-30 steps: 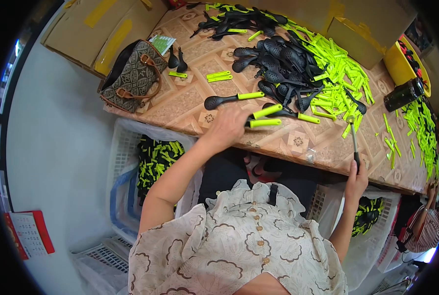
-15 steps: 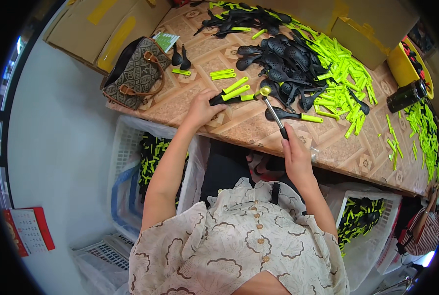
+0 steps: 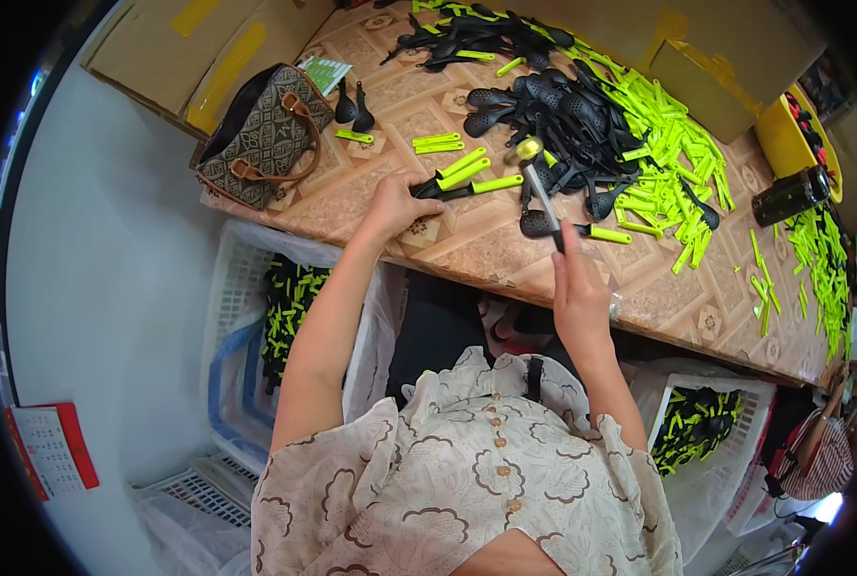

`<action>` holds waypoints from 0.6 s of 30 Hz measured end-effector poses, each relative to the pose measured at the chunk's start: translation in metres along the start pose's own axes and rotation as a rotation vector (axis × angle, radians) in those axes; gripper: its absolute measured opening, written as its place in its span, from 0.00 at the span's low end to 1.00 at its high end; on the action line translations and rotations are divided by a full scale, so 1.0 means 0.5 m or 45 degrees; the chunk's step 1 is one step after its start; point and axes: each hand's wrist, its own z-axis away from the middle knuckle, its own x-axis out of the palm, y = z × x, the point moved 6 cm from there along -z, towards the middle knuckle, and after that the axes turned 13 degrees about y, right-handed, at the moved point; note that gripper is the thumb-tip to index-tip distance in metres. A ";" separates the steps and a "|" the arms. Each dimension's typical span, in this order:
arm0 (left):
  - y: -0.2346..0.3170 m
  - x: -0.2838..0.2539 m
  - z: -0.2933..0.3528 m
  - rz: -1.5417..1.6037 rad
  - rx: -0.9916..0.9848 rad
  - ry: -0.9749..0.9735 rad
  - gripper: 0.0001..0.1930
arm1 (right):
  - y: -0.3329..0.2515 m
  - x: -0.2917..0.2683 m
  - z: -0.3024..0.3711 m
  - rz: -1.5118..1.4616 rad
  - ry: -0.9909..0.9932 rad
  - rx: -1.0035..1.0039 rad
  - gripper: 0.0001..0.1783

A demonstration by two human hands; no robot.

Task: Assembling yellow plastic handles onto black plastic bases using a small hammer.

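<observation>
My left hand is closed around the black ends of several utensils at the table's near edge. Their lime-green handles point up and to the right; one handle lies lower than the rest. What the heads look like is hidden under my fingers. My right hand grips a small hammer with a yellowish head, metal shaft and black grip. The hammer's head is raised, slightly blurred, beyond the handle ends. Just under its shaft lies a black slotted spoon with a green handle.
Black spoon and ladle heads form a heap beyond, beside a pile of green handles. A patterned handbag stands at the left, a dark jar at the right. Crates of finished-looking utensils sit below the table edge.
The hammer's head has lifted away from the lower green handle it was touching, moving up and slightly right. My left hand stays on the utensils.
</observation>
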 end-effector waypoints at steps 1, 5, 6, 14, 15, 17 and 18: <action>-0.013 0.004 -0.007 0.074 -0.001 -0.012 0.20 | -0.006 -0.015 -0.009 -0.051 0.059 0.033 0.27; -0.014 0.008 -0.002 0.200 -0.086 -0.095 0.20 | 0.020 0.013 -0.012 0.043 -0.088 -0.017 0.26; -0.020 0.009 -0.003 0.202 -0.086 -0.093 0.20 | 0.021 0.025 -0.007 0.099 -0.162 -0.012 0.26; -0.034 0.001 -0.002 0.303 -0.261 -0.031 0.17 | 0.008 0.057 0.000 0.349 -0.361 -0.060 0.26; -0.037 0.002 -0.004 0.305 -0.265 -0.027 0.17 | 0.011 0.056 -0.001 0.297 -0.335 -0.072 0.26; -0.043 0.004 -0.010 0.299 -0.254 -0.015 0.15 | 0.009 0.054 -0.003 0.246 -0.312 -0.087 0.26; -0.044 0.005 -0.015 0.302 -0.256 -0.013 0.15 | -0.001 0.037 -0.009 0.140 -0.140 -0.097 0.26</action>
